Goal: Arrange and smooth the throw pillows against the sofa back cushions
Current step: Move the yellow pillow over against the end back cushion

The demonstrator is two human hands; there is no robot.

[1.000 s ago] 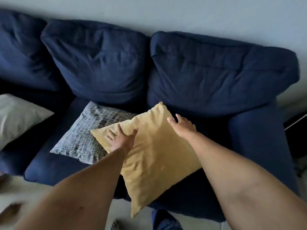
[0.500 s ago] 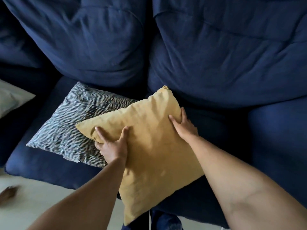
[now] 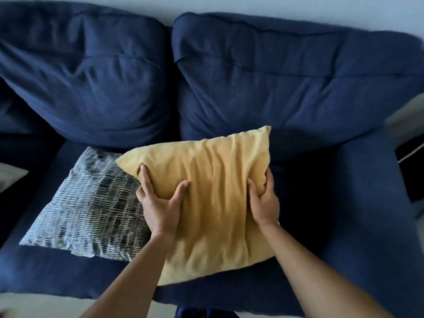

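A yellow throw pillow (image 3: 213, 203) is held over the navy sofa seat, its top edge near the right back cushion (image 3: 286, 83). My left hand (image 3: 160, 203) grips its left side, fingers dug into the fabric. My right hand (image 3: 263, 200) clasps its right edge. A grey-and-white patterned pillow (image 3: 91, 207) lies flat on the seat to the left, partly under the yellow one. The left back cushion (image 3: 87, 83) stands behind it.
The sofa's right armrest (image 3: 371, 214) runs beside the yellow pillow. A pale pillow's corner (image 3: 9, 177) shows at the far left edge. Light floor (image 3: 46, 306) lies in front of the seat (image 3: 57, 271). A white wall is behind the sofa.
Both hands went from resting on the yellow pillow to gripping its sides. The pillow turned from a diagonal lie to square-on and shifted toward the right back cushion.
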